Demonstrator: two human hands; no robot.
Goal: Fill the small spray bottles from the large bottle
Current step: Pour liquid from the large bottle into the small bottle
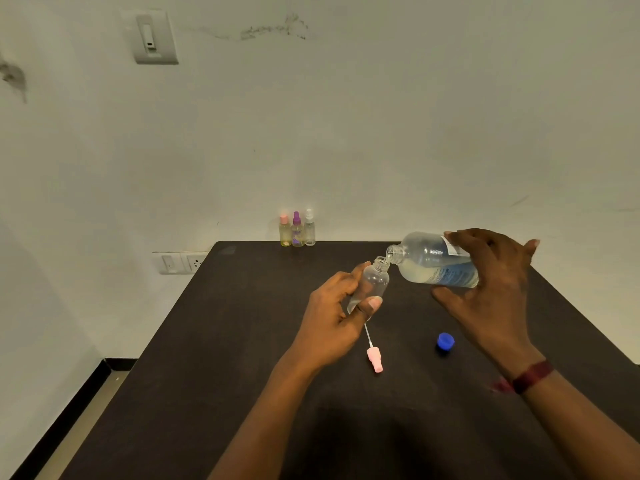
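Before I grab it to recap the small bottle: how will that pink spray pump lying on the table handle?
The pink plastic spray pump looks light. Lying on its side, its round body may roll if nudged. Its thin white dip tube probably flexes.

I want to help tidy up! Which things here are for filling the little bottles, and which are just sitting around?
For the job:
large bottle, right hand
small open bottle, left hand
pink spray top
blue cap
three small spray bottles by the wall

Just there:
wall switch
wall socket
red wristband
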